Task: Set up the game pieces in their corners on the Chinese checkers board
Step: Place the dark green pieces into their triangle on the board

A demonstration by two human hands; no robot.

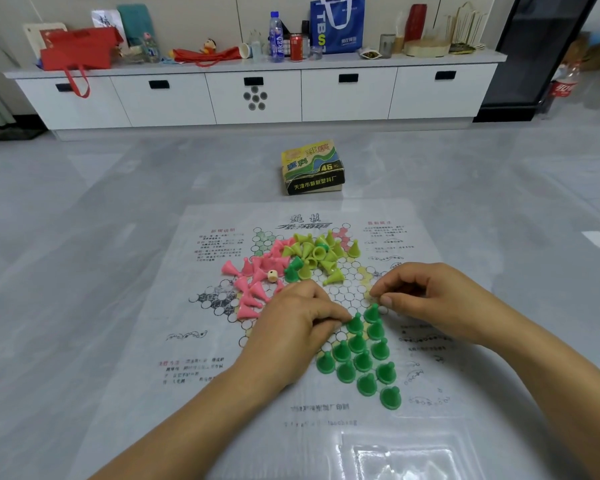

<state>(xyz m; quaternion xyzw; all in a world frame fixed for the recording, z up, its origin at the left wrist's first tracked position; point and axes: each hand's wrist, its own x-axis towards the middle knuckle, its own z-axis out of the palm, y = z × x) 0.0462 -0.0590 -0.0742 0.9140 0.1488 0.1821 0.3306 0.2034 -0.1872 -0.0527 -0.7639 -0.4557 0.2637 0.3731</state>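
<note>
A paper Chinese checkers board (219, 344) lies flat on the floor. Several dark green cone pieces (362, 358) stand upright in the near corner of the star. My left hand (291, 327) pinches the top of one dark green piece (354, 322) at the group's far left edge. My right hand (426, 296) hovers just right of the far green piece (372, 312), fingers curled, nothing visibly held. Pink pieces (253, 278) lie jumbled at the board's left. Yellow-green pieces (317, 252) are heaped toward the far side, with two dark green ones (293, 268) among them.
A small cream die (272, 275) sits among the pink pieces. The game box (312, 168) stands on the grey floor beyond the board. A white low cabinet (257, 95) with bags, bottles and cans runs along the back wall. A clear plastic tray (395, 455) lies nearest me.
</note>
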